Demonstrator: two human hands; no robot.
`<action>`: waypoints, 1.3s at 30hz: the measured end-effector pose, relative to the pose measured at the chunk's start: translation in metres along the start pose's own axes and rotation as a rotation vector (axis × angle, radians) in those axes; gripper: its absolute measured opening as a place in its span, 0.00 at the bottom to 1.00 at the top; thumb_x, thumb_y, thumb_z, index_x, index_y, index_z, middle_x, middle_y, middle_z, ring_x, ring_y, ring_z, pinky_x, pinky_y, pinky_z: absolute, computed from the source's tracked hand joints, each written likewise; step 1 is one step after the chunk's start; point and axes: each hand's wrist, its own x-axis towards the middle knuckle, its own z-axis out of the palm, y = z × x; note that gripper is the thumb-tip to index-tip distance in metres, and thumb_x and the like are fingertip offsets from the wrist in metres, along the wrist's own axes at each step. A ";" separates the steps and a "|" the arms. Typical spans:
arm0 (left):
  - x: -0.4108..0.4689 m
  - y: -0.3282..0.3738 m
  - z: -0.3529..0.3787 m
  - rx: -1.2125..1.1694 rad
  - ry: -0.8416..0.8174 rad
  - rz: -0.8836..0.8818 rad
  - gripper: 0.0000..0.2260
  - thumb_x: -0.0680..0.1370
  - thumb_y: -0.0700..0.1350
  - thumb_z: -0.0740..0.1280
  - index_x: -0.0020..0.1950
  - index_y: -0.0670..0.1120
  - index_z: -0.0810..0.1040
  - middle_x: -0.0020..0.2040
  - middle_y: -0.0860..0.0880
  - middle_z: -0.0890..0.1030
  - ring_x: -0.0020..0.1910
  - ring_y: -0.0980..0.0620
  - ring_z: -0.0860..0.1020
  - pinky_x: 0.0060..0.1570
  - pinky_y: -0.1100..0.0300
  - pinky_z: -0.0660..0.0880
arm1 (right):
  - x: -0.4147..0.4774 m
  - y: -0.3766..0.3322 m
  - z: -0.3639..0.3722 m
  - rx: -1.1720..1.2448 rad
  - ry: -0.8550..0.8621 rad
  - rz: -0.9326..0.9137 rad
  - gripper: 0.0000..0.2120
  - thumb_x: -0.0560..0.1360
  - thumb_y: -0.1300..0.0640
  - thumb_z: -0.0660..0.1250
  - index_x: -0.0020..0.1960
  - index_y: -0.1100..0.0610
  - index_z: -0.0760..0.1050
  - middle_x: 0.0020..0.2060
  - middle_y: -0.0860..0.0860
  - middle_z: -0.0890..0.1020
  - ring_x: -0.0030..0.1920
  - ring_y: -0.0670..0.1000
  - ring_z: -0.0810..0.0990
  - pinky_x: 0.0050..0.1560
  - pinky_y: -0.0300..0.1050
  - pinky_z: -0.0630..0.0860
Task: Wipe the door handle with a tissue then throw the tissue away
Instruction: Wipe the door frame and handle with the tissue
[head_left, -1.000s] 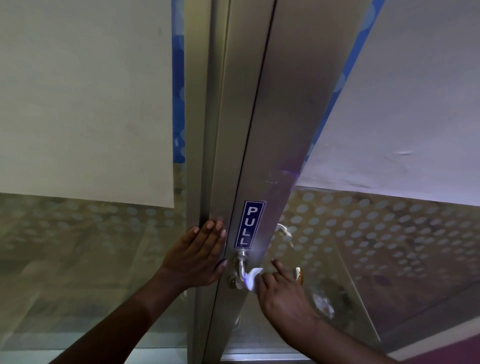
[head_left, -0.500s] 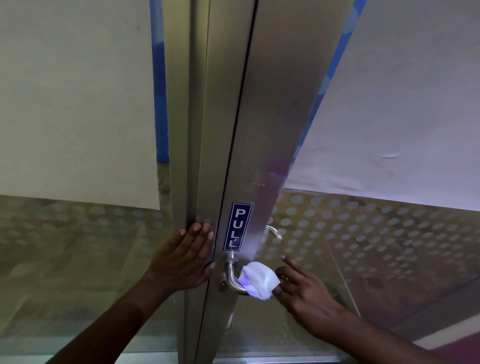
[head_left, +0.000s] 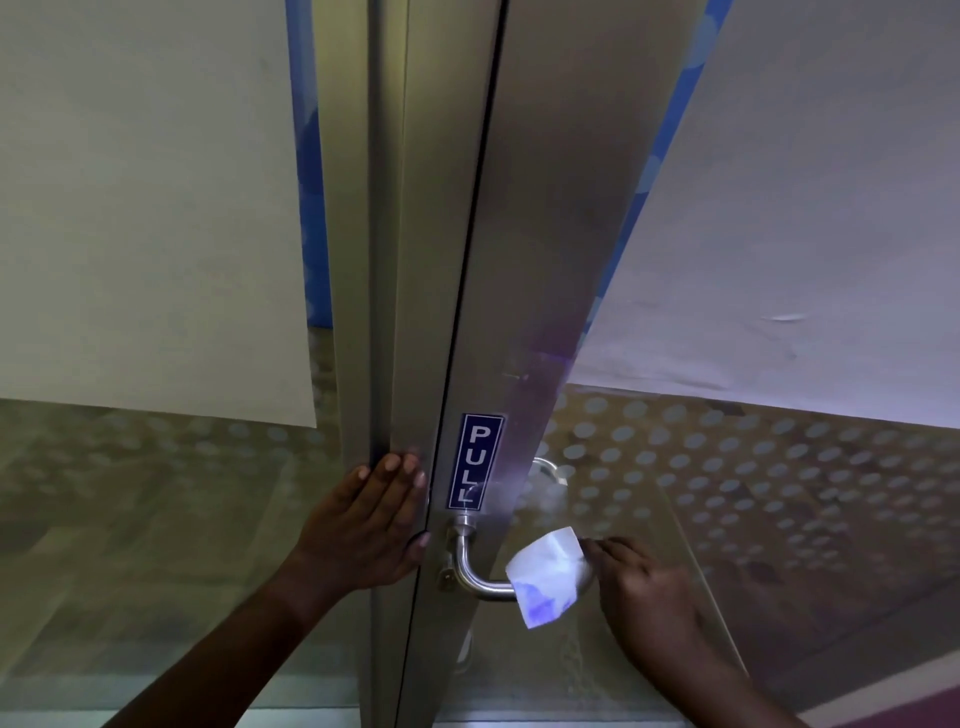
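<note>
A white tissue (head_left: 546, 577) is seen draped over the free end of the metal door handle (head_left: 480, 574), low in the frame at about five o'clock from the middle of the view. The handle is a bent lever — a short stem out of the door stile, then a horizontal bar running toward three o'clock — and only the bend and the inner part of the bar are left bare.

The tissue is judged to be very light, soft and easily crumpled; it would tear or slip off polished metal if merely brushed along it. It is best taken where it is already folded over the bar, so that paper is kept between skin and steel all round. The handle itself looks stiff, smooth and slippery, and may turn under pressure.

The tissue is held against the bar by the right hand (head_left: 647, 603), from the three o'clock side. Its fingers are curled loosely, the tips touching the tissue's upper right corner; whether the thumb is closed round the bar beneath cannot be told, since that side is hidden.

The left hand (head_left: 371, 525) is laid flat on the frame beside the door edge, at nine o'clock from the handle — fingers together and extended, nothing held, apparently steadying. The blue PULL sign (head_left: 480, 461) sits just above the handle's stem.
</note>
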 end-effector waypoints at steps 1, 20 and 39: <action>0.000 0.000 -0.001 0.003 0.001 -0.002 0.33 0.81 0.54 0.52 0.79 0.35 0.52 0.81 0.36 0.51 0.80 0.40 0.51 0.79 0.47 0.49 | 0.003 -0.004 0.000 0.039 -0.010 0.114 0.19 0.58 0.68 0.63 0.42 0.57 0.86 0.34 0.52 0.87 0.31 0.51 0.85 0.23 0.34 0.73; -0.006 0.001 0.004 0.009 0.005 -0.003 0.33 0.81 0.55 0.54 0.79 0.35 0.55 0.80 0.36 0.53 0.80 0.40 0.53 0.79 0.46 0.49 | 0.010 -0.026 0.014 1.500 -0.189 1.395 0.11 0.74 0.58 0.69 0.35 0.61 0.79 0.30 0.59 0.83 0.31 0.55 0.81 0.37 0.46 0.78; -0.006 0.001 0.004 -0.001 0.016 -0.007 0.32 0.81 0.55 0.54 0.78 0.35 0.56 0.80 0.36 0.55 0.80 0.40 0.54 0.79 0.46 0.49 | -0.002 -0.039 0.017 1.740 0.162 1.494 0.04 0.76 0.66 0.65 0.47 0.65 0.79 0.34 0.57 0.87 0.33 0.54 0.85 0.33 0.46 0.82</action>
